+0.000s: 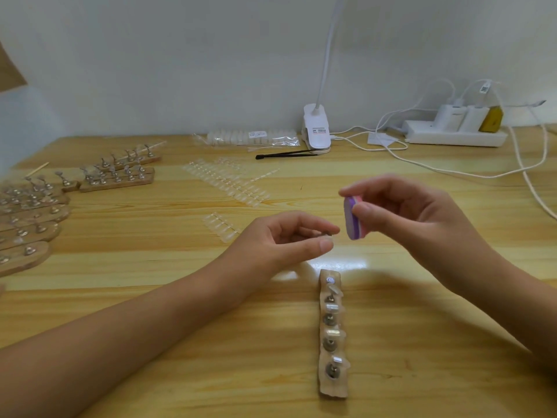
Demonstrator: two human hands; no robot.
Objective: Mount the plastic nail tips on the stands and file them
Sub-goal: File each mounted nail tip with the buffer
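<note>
Four stands [330, 344] carrying clear nail tips [333, 308] sit on the wooden base [331, 387] at lower centre, its top spot bare. Above it the left hand [289, 239] pinches a single metal stand [327, 234] between thumb and forefinger (its tip is too small to make out), while the right hand [422, 215] clamps a purple-and-pink buffer block [353, 218] just beside. Light, even strokes along the tip's edge should serve best. Spare tip strips [229, 182] lie beyond, mid-frame.

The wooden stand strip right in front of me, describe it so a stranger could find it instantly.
On the wooden table, look near the front edge, just right of centre. A wooden strip lies pointing away from the viewer, holding metal stands with clear nail tips. The other strips cluster at the far left; this one lies alone.
</note>
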